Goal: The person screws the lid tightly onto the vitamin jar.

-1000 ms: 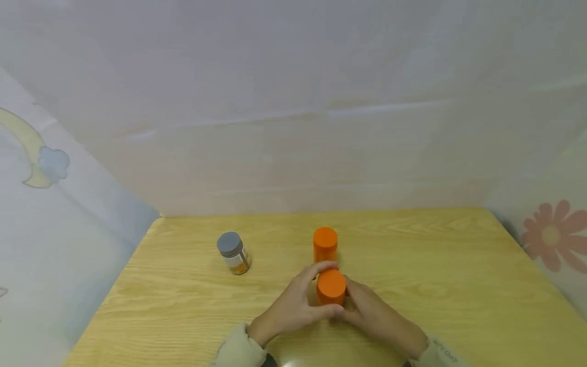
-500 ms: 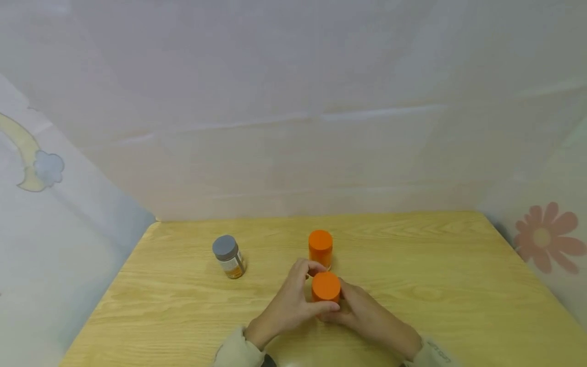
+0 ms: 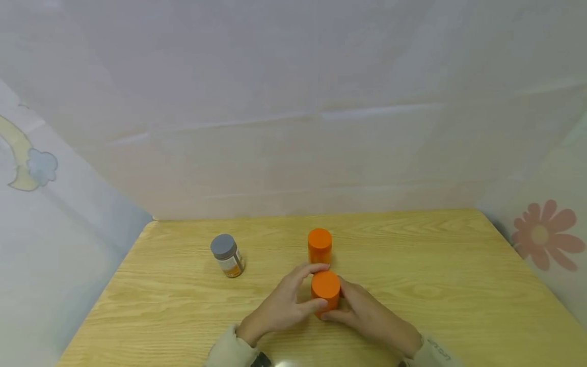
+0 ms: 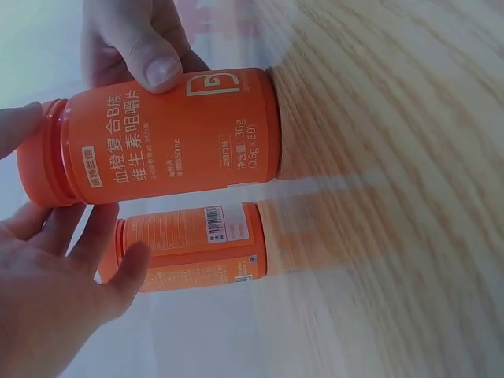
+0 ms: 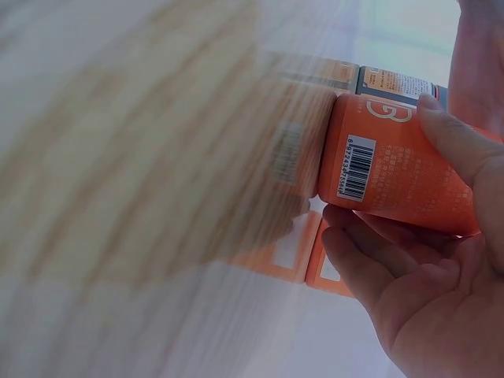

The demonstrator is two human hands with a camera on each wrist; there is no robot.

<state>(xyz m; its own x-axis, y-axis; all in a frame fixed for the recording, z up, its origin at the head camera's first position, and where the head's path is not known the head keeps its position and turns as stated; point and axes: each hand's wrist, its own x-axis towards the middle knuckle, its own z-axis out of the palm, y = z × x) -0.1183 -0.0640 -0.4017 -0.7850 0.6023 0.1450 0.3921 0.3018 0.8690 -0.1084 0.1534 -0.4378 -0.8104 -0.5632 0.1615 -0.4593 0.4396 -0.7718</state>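
An orange vitamin bottle (image 3: 325, 288) stands upright on the wooden table between both hands. In the head view my left hand (image 3: 282, 306) arches over its near and far sides, thumb at the front. The left wrist view shows that thumb and the fingers around the ridged cap (image 4: 47, 153). Gripping the lower body from the right is my right hand (image 3: 369, 313); its thumb presses the label side in the right wrist view, near the barcode (image 5: 357, 168). A second orange bottle (image 3: 319, 244) stands just behind, close to the left fingertips.
To the left on the table (image 3: 183, 306) stands a jar (image 3: 228, 257) with a grey lid and a white and orange label. A pale cloth wall (image 3: 284, 168) rises behind the table, with printed side panels at left and right.
My left thumb has slid leftward along the front of the cap, and the left hand has shifted slightly left. The right hand keeps its grip low on the bottle. The head view has shifted slightly.
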